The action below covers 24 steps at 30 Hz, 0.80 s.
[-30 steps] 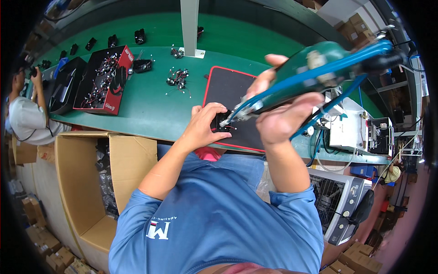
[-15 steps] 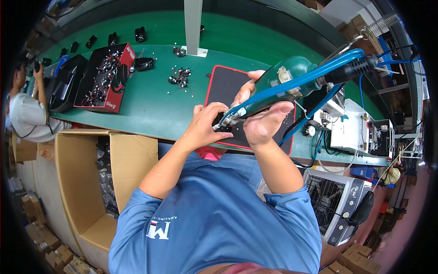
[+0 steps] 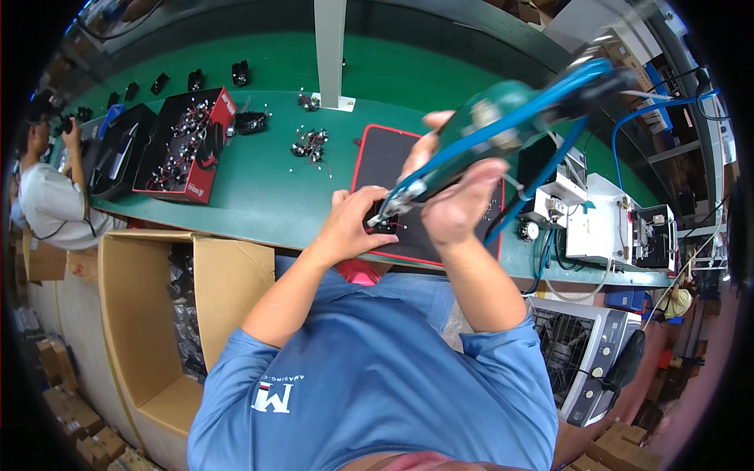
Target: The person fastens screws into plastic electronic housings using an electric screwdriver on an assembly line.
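Observation:
My right hand is wrapped round a green power screwdriver, blurred by motion, with a blue hose running along it. The tool slants down toward my left hand, its metal tip close to those fingers. Between the left thumb and fingers is a small black part, mostly hidden by the hand and the tool tip. Both hands are over a black mat with a red rim on the green workbench.
Small wired parts lie in a red box and in a pile on the bench. A metal post stands behind. White equipment is at right; an open cardboard box stands below left. A co-worker is at far left.
The screwdriver's upper end and its hose have shifted a little left and up, and the tool is now blurred. My left hand keeps its hold on the black part.

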Motion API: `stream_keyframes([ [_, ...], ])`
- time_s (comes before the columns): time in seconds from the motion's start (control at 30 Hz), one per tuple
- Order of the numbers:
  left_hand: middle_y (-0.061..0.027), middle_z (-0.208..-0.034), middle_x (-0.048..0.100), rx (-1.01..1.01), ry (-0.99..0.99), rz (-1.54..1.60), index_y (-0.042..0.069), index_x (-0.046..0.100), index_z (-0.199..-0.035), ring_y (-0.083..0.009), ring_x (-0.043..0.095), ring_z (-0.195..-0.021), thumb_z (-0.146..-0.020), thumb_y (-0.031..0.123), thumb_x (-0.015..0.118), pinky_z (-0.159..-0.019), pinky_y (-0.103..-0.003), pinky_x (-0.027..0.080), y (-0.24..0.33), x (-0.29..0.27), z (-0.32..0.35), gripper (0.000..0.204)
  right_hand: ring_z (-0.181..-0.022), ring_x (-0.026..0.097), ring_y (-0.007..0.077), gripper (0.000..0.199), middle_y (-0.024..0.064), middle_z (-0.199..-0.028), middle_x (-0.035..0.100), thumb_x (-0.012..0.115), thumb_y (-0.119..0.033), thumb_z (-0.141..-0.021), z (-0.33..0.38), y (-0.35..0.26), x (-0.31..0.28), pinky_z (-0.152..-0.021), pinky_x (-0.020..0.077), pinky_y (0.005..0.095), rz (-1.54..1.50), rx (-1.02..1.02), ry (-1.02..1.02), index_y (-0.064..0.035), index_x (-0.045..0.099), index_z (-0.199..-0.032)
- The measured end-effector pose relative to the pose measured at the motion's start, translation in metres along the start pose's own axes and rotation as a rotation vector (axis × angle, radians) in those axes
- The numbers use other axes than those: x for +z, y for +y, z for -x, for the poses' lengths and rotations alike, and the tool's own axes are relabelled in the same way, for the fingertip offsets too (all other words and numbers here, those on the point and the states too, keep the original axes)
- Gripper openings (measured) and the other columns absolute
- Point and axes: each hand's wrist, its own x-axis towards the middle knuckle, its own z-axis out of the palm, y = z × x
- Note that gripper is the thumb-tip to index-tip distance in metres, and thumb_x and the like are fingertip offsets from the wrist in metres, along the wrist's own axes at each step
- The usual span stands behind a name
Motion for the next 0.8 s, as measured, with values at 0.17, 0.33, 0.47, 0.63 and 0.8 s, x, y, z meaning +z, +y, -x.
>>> stream_keyframes([
  [0.17,-0.0105,-0.133,0.060,-0.013,-0.096,-0.008,0.010,0.054,-0.139,-0.0282,0.055,-0.131,-0.069,0.026,0.092,-0.106,-0.042,0.034,0.008,-0.006,-0.011,0.081,-0.069,0.061,0.0153,0.091,0.0091,-0.090,0.059,0.034,-0.077,-0.101,-0.044,-0.081,-0.016,-0.057,0.0532,0.0276,0.051,-0.181,-0.003,-0.0001,0.039,-0.149],
  [0.33,-0.0163,-0.138,0.049,0.102,-0.085,-0.177,0.007,0.045,-0.146,-0.0360,0.051,-0.131,-0.072,0.022,0.086,-0.110,-0.050,0.039,-0.014,-0.008,-0.101,0.086,-0.086,0.064,0.0184,0.048,0.0126,-0.108,0.060,0.055,-0.019,-0.102,-0.021,-0.074,-0.036,-0.073,0.0566,0.0328,0.109,-0.250,0.056,-0.0004,0.039,-0.143],
  [0.47,-0.0157,-0.138,0.053,0.080,-0.031,-0.282,0.007,0.047,-0.144,-0.0377,0.052,-0.131,-0.074,0.022,0.087,-0.106,-0.049,0.043,-0.062,0.002,-0.203,0.083,-0.106,0.065,0.0176,0.051,0.0102,-0.120,0.062,0.064,0.001,-0.094,0.007,-0.065,-0.057,-0.099,0.0506,0.0340,0.219,-0.146,0.071,-0.0007,0.042,-0.141],
  [0.63,-0.0142,-0.149,0.050,-0.185,-0.135,-0.404,0.009,0.042,-0.152,-0.0359,0.051,-0.135,-0.076,0.021,0.089,-0.109,-0.051,0.042,-0.114,0.023,-0.244,0.090,-0.118,0.061,0.0208,0.057,0.0125,-0.132,0.059,0.064,0.003,-0.094,0.021,-0.063,-0.078,-0.107,0.0447,0.0353,0.244,-0.083,0.115,0.0005,0.040,-0.145],
  [0.8,-0.0132,-0.154,0.047,0.152,-0.056,-0.408,0.008,0.045,-0.151,-0.0345,0.048,-0.140,-0.085,0.021,0.082,-0.114,-0.051,0.039,-0.082,-0.012,-0.197,0.077,-0.127,0.053,0.0357,0.059,0.0208,-0.140,0.049,0.061,-0.006,-0.093,0.024,-0.066,-0.066,-0.109,0.0448,0.0449,0.658,-0.565,0.220,0.0034,0.037,-0.146],
])
